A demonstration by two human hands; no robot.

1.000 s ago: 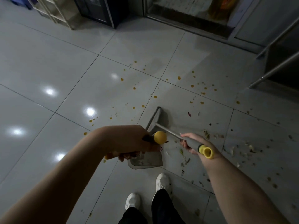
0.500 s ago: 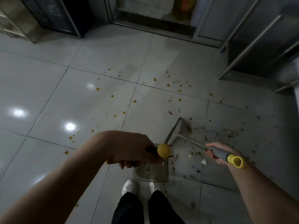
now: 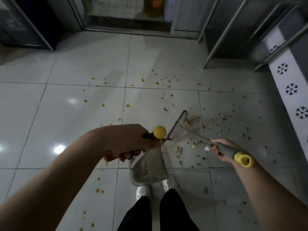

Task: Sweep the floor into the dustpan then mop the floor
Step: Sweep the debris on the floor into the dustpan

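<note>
1. The left hand (image 3: 128,142), just left of the frame's centre, has its fingers clamped round a dark handle topped by a round yellow knob (image 3: 159,132).
2. Below that handle, the grey rectangular dustpan (image 3: 150,167) sits low in the centre of the frame on the glossy white tiled floor (image 3: 70,124). Its rounded back edge is just ahead of a pair of white shoes (image 3: 143,191), and its mouth faces up the frame.
3. The right hand (image 3: 220,150), right of centre, has its fingers wrapped round the grey grip of a long-handled sweeper, whose hollow yellow end cap (image 3: 244,160) juts out past the wrist.
4. The sweeper's narrow flat head (image 3: 177,125) lies diagonally just above the dustpan's mouth. Whether it touches the tiles cannot be told.
5. Pale food scraps (image 3: 191,120) are heaped against the head's right side, and smaller crumbs are scattered across the right-hand tiles.
6. Orange droplets (image 3: 157,83) dot the middle of the floor and trail down the lower left.
7. Steel table legs (image 3: 223,34) stand at the upper right, and a white panel with dark snowflake prints (image 3: 291,89) runs down the right edge.
</note>
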